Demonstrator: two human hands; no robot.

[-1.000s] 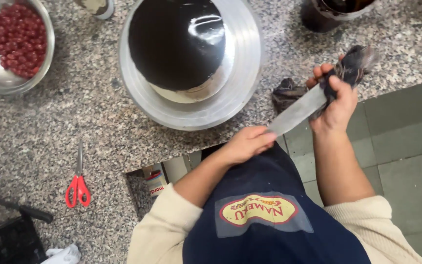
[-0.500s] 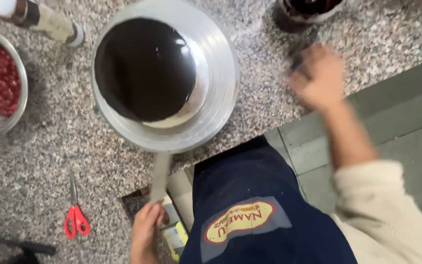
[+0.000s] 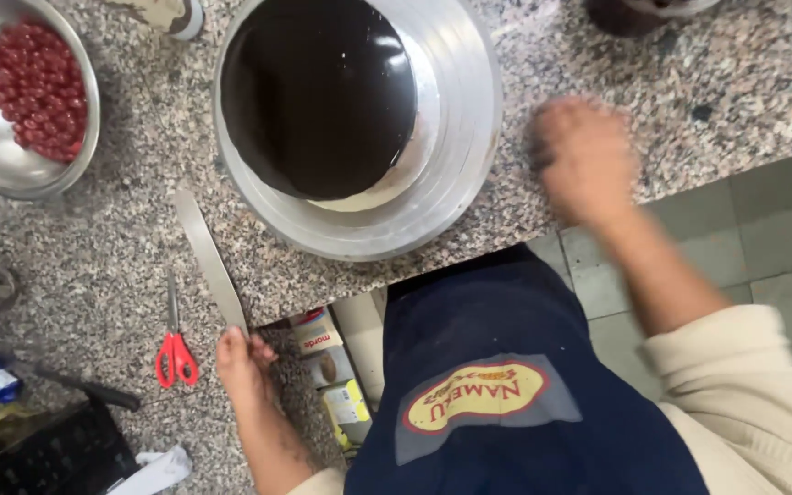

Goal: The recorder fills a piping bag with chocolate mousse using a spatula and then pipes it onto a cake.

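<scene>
From above, the left hand (image 3: 247,359) is closed around the handle of a long flat spatula (image 3: 210,259), its blade lying on the granite counter (image 3: 93,275) just beside the chocolate-glazed cake (image 3: 318,96) on its metal turntable (image 3: 456,137). The right hand (image 3: 584,160) is blurred over the counter edge, so I cannot tell its grip. Red scissors (image 3: 174,344) lie near the blade.

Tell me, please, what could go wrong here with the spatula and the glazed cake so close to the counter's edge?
The left hand holds the long metal spatula by its end, its tip close to the turntable; a swing could nick the chocolate-glazed cake. The right hand is blurred with motion beside the turntable and might bump it. The red scissors lie near the left hand.
</scene>
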